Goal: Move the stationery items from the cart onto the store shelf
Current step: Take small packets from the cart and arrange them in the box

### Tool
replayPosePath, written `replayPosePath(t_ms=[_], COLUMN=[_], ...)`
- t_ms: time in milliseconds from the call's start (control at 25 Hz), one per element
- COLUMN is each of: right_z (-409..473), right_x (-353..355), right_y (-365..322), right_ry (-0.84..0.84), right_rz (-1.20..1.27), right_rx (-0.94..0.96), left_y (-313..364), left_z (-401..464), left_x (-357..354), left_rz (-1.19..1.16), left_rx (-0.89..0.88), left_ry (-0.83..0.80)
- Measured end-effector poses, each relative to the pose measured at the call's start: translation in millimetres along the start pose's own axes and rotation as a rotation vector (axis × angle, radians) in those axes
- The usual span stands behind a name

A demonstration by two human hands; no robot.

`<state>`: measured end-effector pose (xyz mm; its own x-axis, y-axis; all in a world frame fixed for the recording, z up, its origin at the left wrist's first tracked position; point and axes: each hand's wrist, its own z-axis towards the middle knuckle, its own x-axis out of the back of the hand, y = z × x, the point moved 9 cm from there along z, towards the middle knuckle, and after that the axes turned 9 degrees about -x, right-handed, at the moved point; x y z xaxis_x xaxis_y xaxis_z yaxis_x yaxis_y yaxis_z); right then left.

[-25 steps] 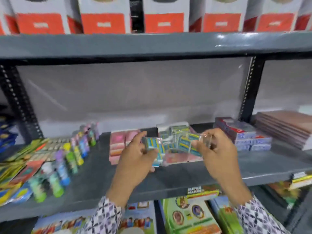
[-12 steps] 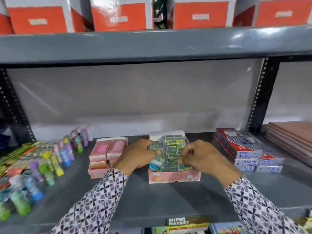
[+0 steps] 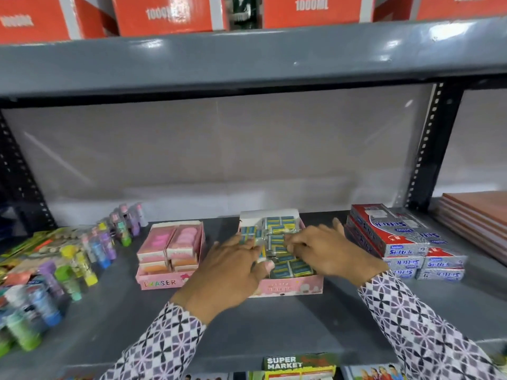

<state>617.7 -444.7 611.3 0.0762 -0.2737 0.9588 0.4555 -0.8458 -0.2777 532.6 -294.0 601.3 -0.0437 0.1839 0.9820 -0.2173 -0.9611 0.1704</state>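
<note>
On the grey shelf (image 3: 274,325) stands an open pink box (image 3: 285,287) filled with small blue-and-yellow eraser packets. A clear-wrapped eraser pack (image 3: 274,235) lies on top of the box's contents. My left hand (image 3: 233,270) reaches in from the left, its fingers over the pack's left end and its thumb below. From the right, my right hand (image 3: 326,250) pinches the other end with curled fingers. Both hands hover low over the box. The cart is out of view.
A pink box marked ERASER (image 3: 170,282) sits just left. Coloured glue sticks (image 3: 79,264) crowd the shelf's left end. Red-and-silver boxes (image 3: 397,237) are stacked on the right, brown notebooks (image 3: 480,212) beyond them. The upper shelf (image 3: 247,61) hangs overhead with red cartons.
The hands carried the wrapped eraser pack forward from in front of the shelf and lowered it onto the pink box. The view has come closer to the shelf.
</note>
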Motion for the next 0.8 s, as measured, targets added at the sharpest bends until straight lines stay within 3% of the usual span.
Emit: replayPosePath(t_ms=[80,200,440,600,720,800], right_z=[-7.2,-42.3,-90.8,-67.3,-18.1,11.9], right_x=[4.0,6.8,-13.4,6.5,21.7,5.8], right_y=[-2.5,-7.3,-23.2,-22.1,-24.5,-28.7], right_ry=[-0.001,0.087,0.038,-0.031,0.077,-0.021], right_rz=[0.014,0.124,-0.112,0.064,-0.017,-0.13], right_rx=[0.035,0.114,0.142,0.158,0.155,0.131], left_y=[2.6,3.0,-1.0,-3.8,-4.7,-8.8], left_z=[-7.4,-18.9,-22.4,0.2,34.5,47.5], left_x=[-12.6,-9.3,9.6,28.1,10.1,-4.7], left_rz=[0.006,0.011,0.037,0.008,0.066,0.089], left_rx=[-0.006,-0.029,-0.054,-0.04,-0.03,-0.003], left_ry=[-0.135,-0.139,0.003,0.167,-0.03,-0.15])
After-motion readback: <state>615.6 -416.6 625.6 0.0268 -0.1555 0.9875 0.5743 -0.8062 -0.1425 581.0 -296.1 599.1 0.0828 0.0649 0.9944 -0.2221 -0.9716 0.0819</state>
